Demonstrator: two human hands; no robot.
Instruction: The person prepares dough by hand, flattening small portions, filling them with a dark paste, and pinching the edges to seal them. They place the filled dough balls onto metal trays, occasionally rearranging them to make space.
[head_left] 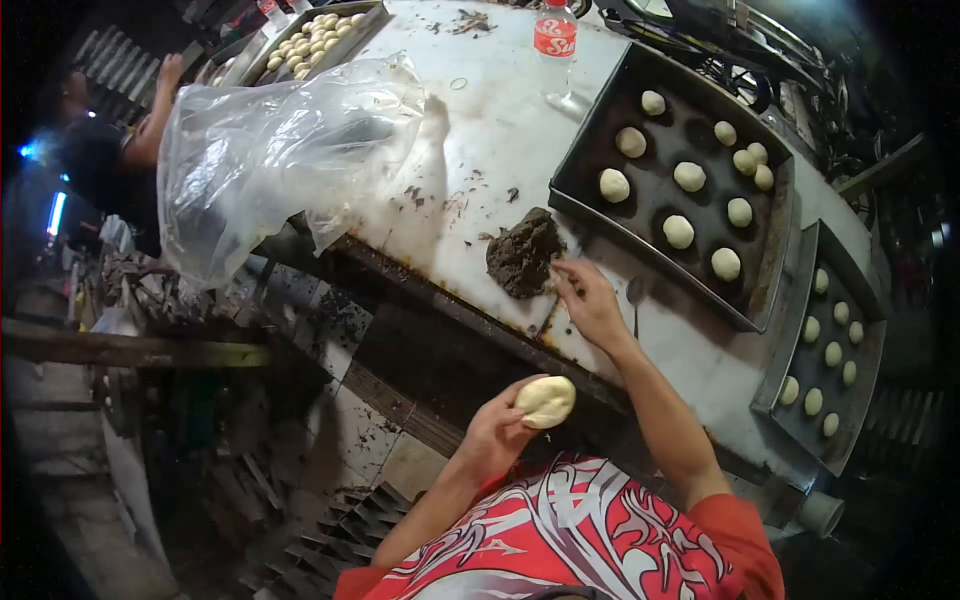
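Observation:
My left hand holds a flattened round of pale dough in front of the red shirt, off the table's near edge. On the tabletop sits a mound of dark brown paste, lumpy and moist-looking. At its right side is my right hand, fingertips pinched together against the paste; how much they grip is hard to see. A spoon lies just right of that hand. Beyond it, a large dark metal tray carries several pale dough balls.
A second tray with dough balls stands at the right edge. Another tray full of balls is at the far left. A clear plastic bag drapes over the table edge. A bottle stands at the back. Another person's arm shows at left.

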